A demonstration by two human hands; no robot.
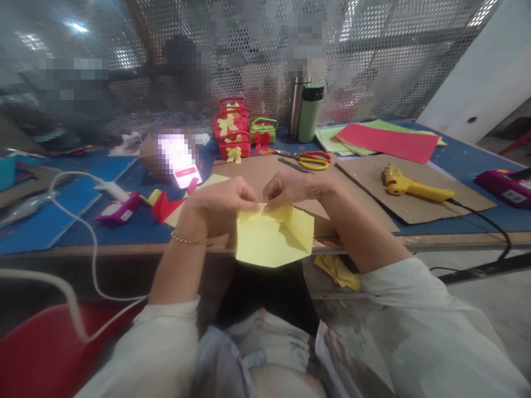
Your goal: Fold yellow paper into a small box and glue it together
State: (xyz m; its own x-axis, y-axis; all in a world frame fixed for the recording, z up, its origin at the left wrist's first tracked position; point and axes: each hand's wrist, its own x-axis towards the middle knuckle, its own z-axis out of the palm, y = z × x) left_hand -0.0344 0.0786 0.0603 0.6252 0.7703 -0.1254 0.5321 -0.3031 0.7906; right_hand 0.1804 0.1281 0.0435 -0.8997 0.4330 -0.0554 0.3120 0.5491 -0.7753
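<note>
A folded piece of yellow paper [271,237], with creased side flaps, is held up at the table's front edge. My left hand [226,202] pinches its top edge near the middle. Right beside it, my right hand [290,188] pinches the same edge, thumb and fingers closed. The fingertips of both hands almost touch. Behind the hands lies a brown cardboard sheet [352,207] on the blue table. Red paper scraps [168,209] and yellow paper lie just left of my left hand.
Small red gift boxes [234,146], a green box [263,131], scissors [313,160] and a green bottle [311,113] stand or lie at the back. A yellow glue gun [415,185] rests on cardboard at right. A lit phone [178,157] and a white cable [93,243] are at left.
</note>
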